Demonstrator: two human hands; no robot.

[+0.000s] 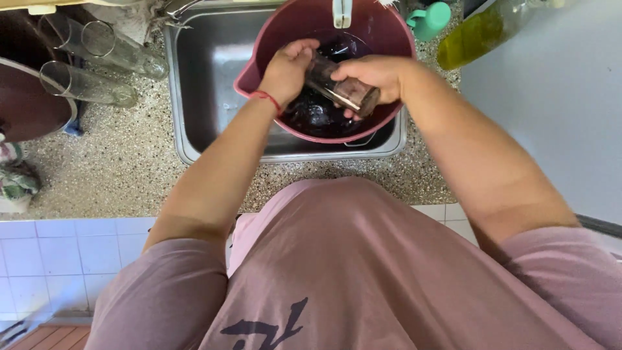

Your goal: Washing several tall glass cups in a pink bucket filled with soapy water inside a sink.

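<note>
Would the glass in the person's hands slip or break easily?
Probably slippery: the glass is held over a pink basin of dark water, so it likely is wet. Probably fragile too, as it looks like clear glass. The right hand grips its side and the left hand is at its mouth.

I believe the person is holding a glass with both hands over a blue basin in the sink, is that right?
Not quite: the basin is pink, not blue, as the head view shows. The rest stands: left hand and right hand hold the glass over it in the sink.
</note>
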